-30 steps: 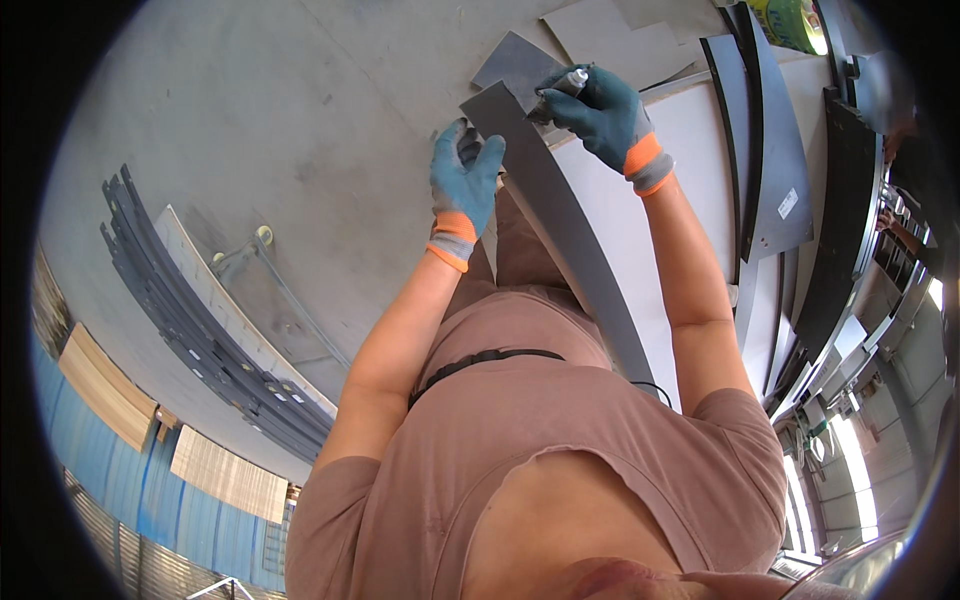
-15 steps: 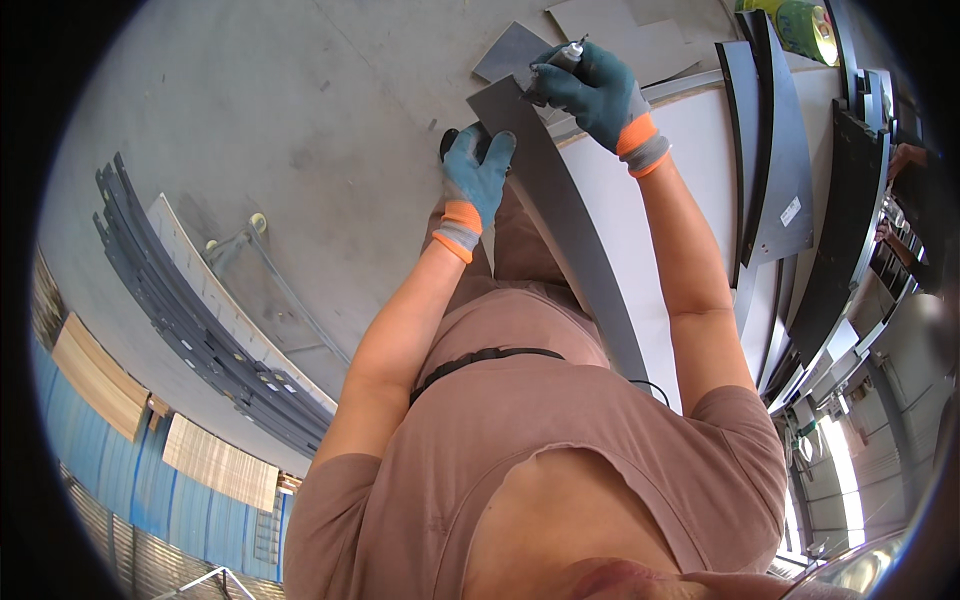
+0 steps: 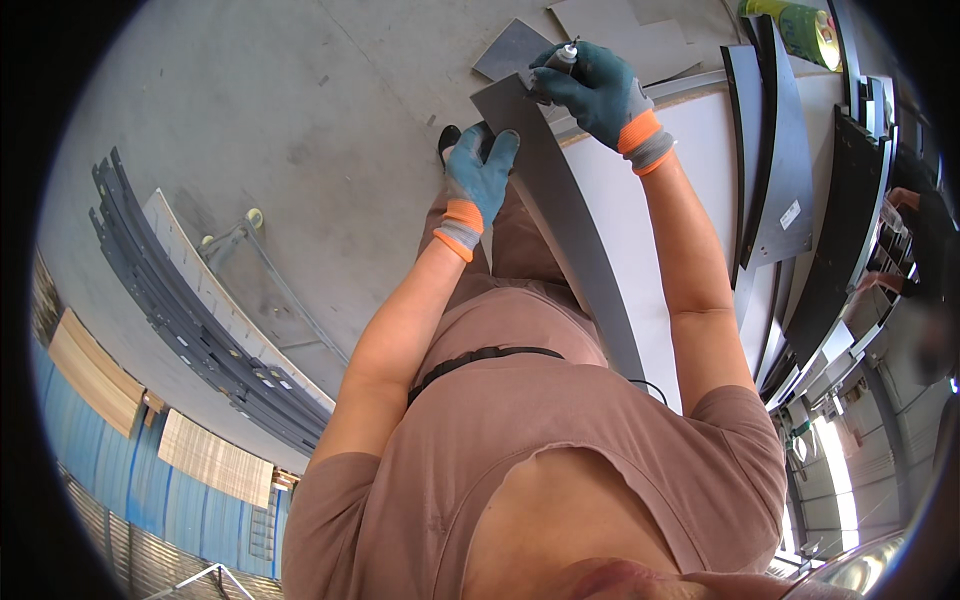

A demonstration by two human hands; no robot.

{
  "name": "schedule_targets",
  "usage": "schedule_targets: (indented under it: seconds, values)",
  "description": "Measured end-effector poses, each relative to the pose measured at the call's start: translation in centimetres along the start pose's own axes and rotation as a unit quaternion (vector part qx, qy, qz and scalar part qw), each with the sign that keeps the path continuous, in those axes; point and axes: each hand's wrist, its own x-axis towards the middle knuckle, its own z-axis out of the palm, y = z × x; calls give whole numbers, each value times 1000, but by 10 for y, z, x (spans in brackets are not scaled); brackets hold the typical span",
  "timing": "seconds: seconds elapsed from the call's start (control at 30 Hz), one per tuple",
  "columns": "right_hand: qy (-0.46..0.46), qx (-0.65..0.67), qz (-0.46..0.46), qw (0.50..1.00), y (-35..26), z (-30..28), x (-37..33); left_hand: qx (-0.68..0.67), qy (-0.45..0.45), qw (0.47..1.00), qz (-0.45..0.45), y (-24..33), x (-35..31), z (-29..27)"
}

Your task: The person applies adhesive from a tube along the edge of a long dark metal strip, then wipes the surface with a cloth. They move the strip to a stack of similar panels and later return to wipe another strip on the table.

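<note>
A long dark grey panel (image 3: pixel 572 215) runs from beside my body to its far end in front of me. My left hand (image 3: pixel 478 178), in a teal-and-grey glove with an orange cuff, closes on the panel's left edge near that far end. In a matching glove, my right hand (image 3: pixel 605 92) is closed around a small grey bottle (image 3: pixel 567 57) with a white tip. It works right at the panel's far right corner. The bottle's lower part is hidden by the fingers.
Under the panel is a white board surface (image 3: pixel 640 200). More dark panels (image 3: pixel 785 150) lie to the right, with a green-yellow can (image 3: pixel 808 32) beyond. Loose grey boards (image 3: pixel 625 35) lie ahead. At left stand stacked dark panels (image 3: pixel 190 300) and a wheeled frame (image 3: pixel 270 270). Another person's hand (image 3: pixel 900 200) shows far right.
My hands and the panel stay nearly in place; the right hand and bottle shift only slightly. At the far right, the other person's hands have moved a little.
</note>
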Motion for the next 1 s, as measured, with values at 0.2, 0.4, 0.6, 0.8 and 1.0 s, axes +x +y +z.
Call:
schedule_targets:
  seconds: [0.2, 0.4, 0.6, 0.8, 1.0]
  values:
    - [-6, 25, -4, 1000, 15, 6, 5, -20, 4, 1000, 1, 0, -1, 1]
    - [-11, -48, -12, 999, 5, 3, 8, -7, -6, 1000, -10, 5, -2, 0]
    - [5, -55, -35, 998, 15, 4, 9, -25, -11, 1000, -15, 3, -1, 1]
    - [7, -12, -42, 999, 18, 7, 13, -48, -19, 998, -20, 6, -1, 1]
    - [45, -70, -155, 985, 23, 4, 46, -52, -23, 998, -23, 5, -2, 0]
